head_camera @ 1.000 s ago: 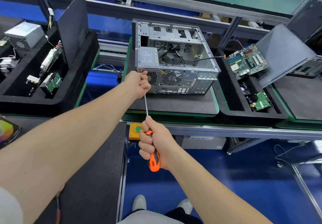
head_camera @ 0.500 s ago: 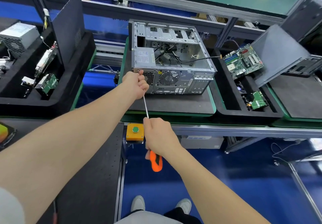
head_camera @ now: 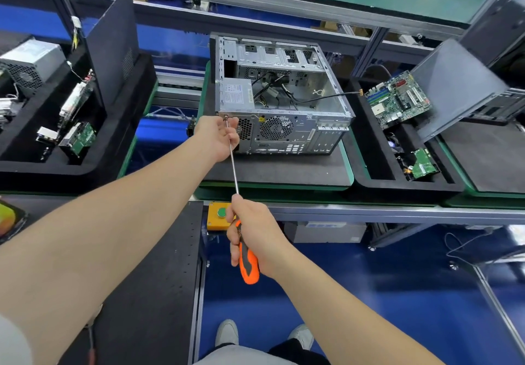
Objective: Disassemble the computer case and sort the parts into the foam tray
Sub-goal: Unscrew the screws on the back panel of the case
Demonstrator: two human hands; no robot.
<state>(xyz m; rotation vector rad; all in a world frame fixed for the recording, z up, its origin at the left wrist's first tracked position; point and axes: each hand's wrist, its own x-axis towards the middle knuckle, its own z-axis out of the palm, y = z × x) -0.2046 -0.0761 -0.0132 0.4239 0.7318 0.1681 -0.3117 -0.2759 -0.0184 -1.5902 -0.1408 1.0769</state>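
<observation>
In the head view, the black foam tray [head_camera: 377, 185] at the right holds a green motherboard [head_camera: 397, 100] in its far compartment and a small green board [head_camera: 423, 165] in the near one. A second foam tray [head_camera: 71, 171] at the left holds more boards.

The computer case [head_camera: 284, 103], an open box of grey sheet metal with loose black cables inside, lies on a dark mat between the trays. The left hand [head_camera: 217, 137] pinches the thin steel shaft of the screwdriver [head_camera: 233, 165] at the near left corner of the case. The right hand [head_camera: 252, 234] grips the orange and black handle.

Compared with half a second before, more of the handle shows below the right hand; the case stays in place.
</observation>
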